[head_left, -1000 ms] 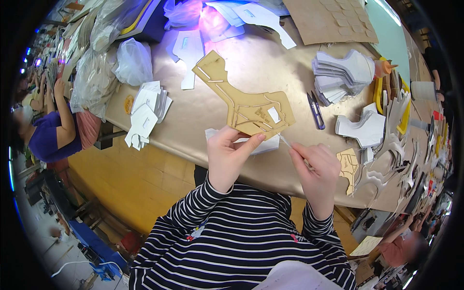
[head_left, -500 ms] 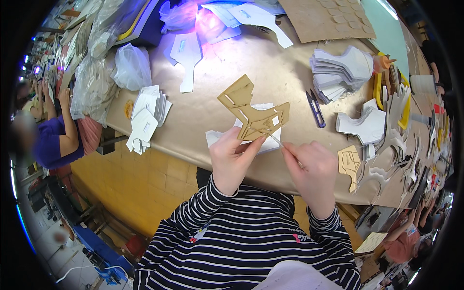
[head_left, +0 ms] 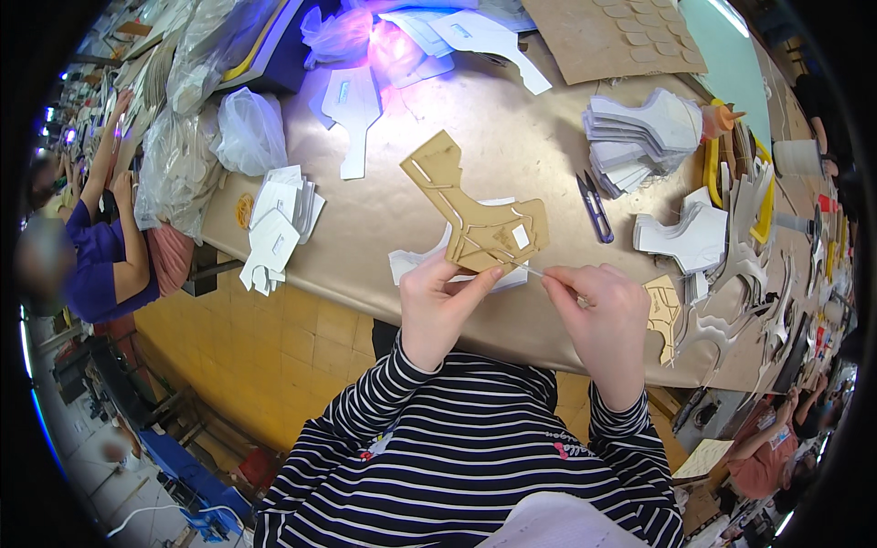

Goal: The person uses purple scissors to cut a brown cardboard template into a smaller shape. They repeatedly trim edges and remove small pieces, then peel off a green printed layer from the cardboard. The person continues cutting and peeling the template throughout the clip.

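Note:
My left hand [head_left: 433, 309] pinches the lower edge of a tan template board [head_left: 477, 212] with cut-out slots and a small window, its thumb on top. The board is held above white shoe-upper-like cut pieces [head_left: 413, 264] near the table's front edge. My right hand [head_left: 607, 312], fingers closed, grips a thin silvery pen-like tool [head_left: 533, 270]. The tool points left towards the board's lower slots beside my left thumb. I cannot tell whether its tip touches the board.
Purple-handled thread snips [head_left: 596, 208] lie right of the board. White cut pieces stand in stacks at right [head_left: 644, 128] and left [head_left: 279, 219]. A smaller tan template [head_left: 663, 310] lies beyond my right hand. An orange-tipped bottle [head_left: 720, 121] stands far right. A co-worker in purple [head_left: 110, 265] sits left.
The template board has tilted, showing more of its face and window, and its top has shifted left. My right hand has moved slightly right with the tool, away from the board's middle.

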Demonstrator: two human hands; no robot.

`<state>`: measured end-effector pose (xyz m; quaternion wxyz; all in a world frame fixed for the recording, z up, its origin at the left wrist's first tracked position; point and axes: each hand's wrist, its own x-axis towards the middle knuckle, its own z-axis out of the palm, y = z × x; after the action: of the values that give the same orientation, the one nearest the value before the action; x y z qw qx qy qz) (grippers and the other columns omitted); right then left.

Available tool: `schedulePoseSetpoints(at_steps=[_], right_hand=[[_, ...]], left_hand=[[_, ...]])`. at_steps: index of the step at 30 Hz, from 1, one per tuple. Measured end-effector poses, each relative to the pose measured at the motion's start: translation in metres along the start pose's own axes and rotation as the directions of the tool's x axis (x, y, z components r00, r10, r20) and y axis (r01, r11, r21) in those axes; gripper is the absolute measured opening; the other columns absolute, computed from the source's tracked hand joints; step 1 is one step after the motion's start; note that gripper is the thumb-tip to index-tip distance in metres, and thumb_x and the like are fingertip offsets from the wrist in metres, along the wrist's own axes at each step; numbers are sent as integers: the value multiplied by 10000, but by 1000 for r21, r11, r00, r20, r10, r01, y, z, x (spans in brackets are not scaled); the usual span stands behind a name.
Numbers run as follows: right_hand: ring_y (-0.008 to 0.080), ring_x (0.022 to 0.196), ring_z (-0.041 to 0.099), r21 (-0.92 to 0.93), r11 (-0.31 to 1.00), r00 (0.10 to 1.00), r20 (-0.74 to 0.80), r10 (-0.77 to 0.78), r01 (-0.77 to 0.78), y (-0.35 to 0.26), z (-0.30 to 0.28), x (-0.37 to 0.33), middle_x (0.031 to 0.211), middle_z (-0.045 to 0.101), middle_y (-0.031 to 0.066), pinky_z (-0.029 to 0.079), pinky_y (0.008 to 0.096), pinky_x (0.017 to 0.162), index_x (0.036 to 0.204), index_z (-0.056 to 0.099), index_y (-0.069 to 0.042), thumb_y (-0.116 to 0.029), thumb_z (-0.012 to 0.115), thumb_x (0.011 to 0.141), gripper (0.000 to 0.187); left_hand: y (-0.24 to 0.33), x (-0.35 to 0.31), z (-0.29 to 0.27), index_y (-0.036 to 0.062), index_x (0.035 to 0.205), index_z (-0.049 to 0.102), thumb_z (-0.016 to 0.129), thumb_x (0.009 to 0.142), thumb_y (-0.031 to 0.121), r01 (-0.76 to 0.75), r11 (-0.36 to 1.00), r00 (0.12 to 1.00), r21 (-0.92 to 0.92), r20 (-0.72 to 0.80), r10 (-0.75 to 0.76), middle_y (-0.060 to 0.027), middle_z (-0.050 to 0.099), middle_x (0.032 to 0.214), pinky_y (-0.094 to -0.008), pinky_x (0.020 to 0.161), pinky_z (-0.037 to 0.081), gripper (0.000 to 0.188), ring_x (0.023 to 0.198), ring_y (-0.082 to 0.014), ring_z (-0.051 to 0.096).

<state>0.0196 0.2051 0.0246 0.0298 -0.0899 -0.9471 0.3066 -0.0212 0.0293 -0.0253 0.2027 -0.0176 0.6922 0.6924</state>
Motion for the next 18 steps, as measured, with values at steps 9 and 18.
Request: schedulePoseSetpoints(at_steps=[9, 18], right_hand=[[181, 554, 581, 83, 997, 983, 181, -19, 4, -7, -10, 6, 637, 637, 79, 447, 305, 555, 927, 712, -50, -83, 696, 785, 147], [106, 575, 614, 616, 554, 774, 627, 86, -560, 2, -7, 14, 685, 672, 87, 454, 203, 546, 1068, 589, -28, -90, 602, 909, 171]], left_hand=[[2, 4, -6, -71, 1036, 650, 692, 847, -4, 99, 989, 995, -107, 35, -96, -81, 694, 932, -217, 707, 507, 205, 800, -95, 638], [6, 5, -9, -71, 1029, 644, 691, 851, 0, 85, 989, 996, -118, 35, -81, -77, 692, 923, -207, 695, 512, 197, 788, -88, 637]])
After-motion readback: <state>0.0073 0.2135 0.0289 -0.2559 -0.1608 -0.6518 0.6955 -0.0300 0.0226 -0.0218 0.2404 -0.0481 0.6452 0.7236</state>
